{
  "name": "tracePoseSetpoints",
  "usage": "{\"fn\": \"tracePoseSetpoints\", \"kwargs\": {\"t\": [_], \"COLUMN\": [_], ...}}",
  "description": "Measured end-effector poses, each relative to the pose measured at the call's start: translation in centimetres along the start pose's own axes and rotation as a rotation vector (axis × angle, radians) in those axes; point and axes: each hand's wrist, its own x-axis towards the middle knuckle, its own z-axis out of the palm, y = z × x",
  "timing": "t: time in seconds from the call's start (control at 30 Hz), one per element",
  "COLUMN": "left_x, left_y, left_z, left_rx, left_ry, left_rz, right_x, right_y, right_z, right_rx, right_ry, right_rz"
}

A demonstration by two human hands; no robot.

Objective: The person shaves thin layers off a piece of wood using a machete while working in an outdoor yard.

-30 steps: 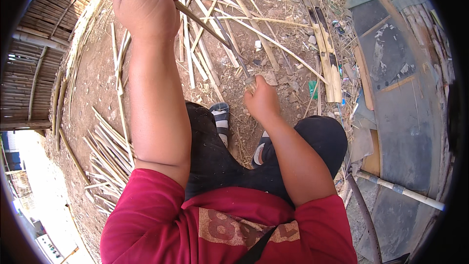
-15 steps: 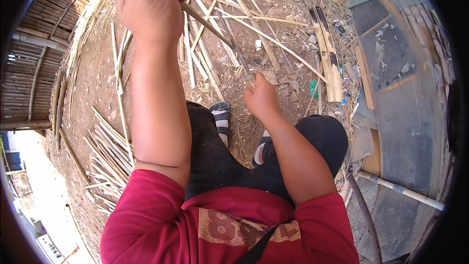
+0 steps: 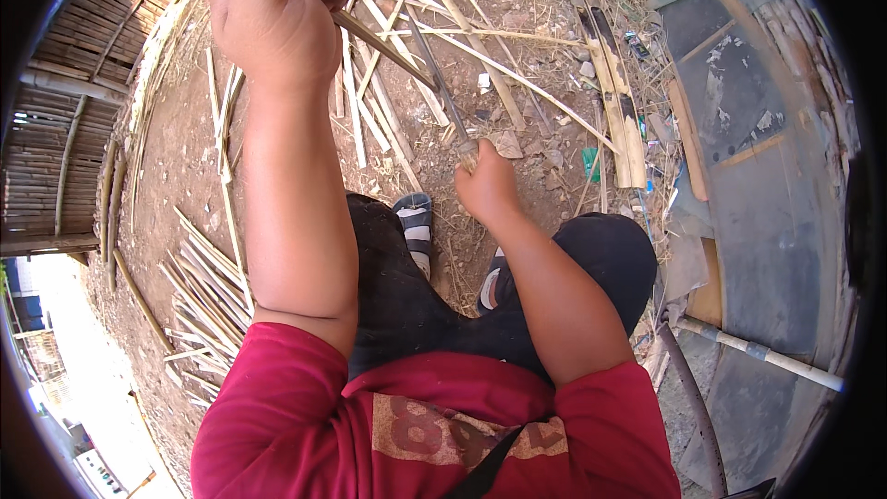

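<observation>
My left hand (image 3: 282,5), raised close at the top left, is closed around one end of a thin brown bamboo strip (image 3: 388,49). The strip slants down to the right, and its lower end meets the blade of a long knife (image 3: 445,97). My right hand (image 3: 487,180) is wrapped round the knife's pale handle, with the narrow dark blade pointing up and away to the left. The left fingers are partly cut off by the upper edge of the view. Whether the blade bites into the strip I cannot tell.
Split bamboo strips (image 3: 517,74) lie scattered on the dirt ahead. A pile of strips (image 3: 205,300) sits at my left. Charred bamboo pieces (image 3: 614,102) lie to the right, before dark sheet panels (image 3: 767,240). A slatted bamboo wall (image 3: 51,143) stands at far left. My sandalled feet (image 3: 416,226) are below.
Both hands have shifted slightly to the left, the knife and strip with them. Each hand keeps its hold.
</observation>
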Motion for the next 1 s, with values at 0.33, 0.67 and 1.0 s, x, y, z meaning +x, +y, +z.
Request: {"fn": "tracePoseSetpoints", "kwargs": {"t": [0.33,0.67,1.0], "left_x": [0.2,-0.3,-0.8], "left_y": [-0.2,0.2,-0.1], "left_z": [0.2,0.2,-0.3], "left_rx": [-0.003,-0.02,-0.091], "left_ry": [-0.037,-0.036,-0.036], "left_rz": [0.05,0.032,-0.04], "right_x": [-1.6,-0.2,0.1], "right_y": [-2.7,-1.7,-0.4], "right_z": [-2.4,-1.8,0.1], "right_rx": [0.373,0.137,-0.022], "right_ry": [0.392,0.116,0.005], "right_rz": [-0.253,-0.057,0.042]}}
